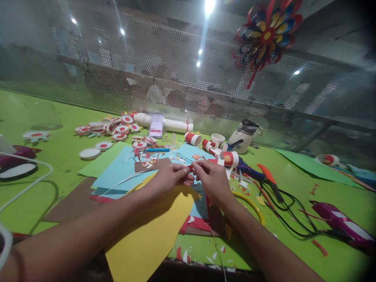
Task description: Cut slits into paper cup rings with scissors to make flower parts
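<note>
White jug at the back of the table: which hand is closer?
Right. The right hand lies just in front and left of the white jug, pinching a small red piece with the left hand, which sits farther left.

A craft workshop is shown. The green desk is strewn with coloured paper sheets, cut scraps and finished red-and-white paper discs. A paper pinwheel is hung on the far mesh wall, and a glue gun is laid at the right.
</note>
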